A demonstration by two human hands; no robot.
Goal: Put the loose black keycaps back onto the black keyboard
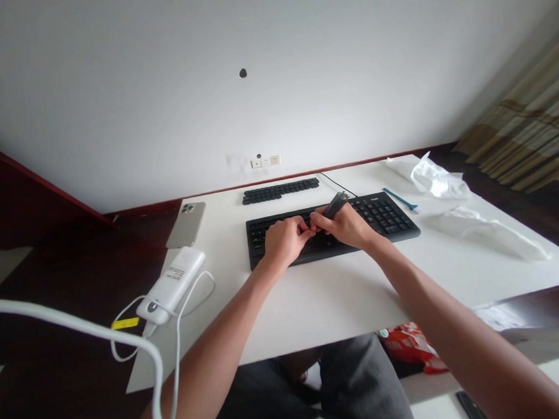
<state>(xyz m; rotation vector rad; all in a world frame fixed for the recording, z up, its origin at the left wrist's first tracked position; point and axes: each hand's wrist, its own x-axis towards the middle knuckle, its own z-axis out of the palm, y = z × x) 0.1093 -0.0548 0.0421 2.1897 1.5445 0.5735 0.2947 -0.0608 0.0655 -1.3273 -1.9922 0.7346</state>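
Observation:
A black keyboard lies on the white table, and both hands are over its middle. My left hand is closed, thumb and fingers pinched together low over the keys; whatever is between them is too small to make out. Right beside it, my right hand is wrapped round a dark tool whose end sticks up past the thumb. The fingertips of the two hands nearly touch. Behind the keyboard, loose black keycaps lie in rows. The hands hide part of the keyboard.
A thin blue tool lies right of the keyboard, near crumpled white sheets. At the left are a phone and a white power bank; a white cable crosses the near left. Below the table edge is a red bag.

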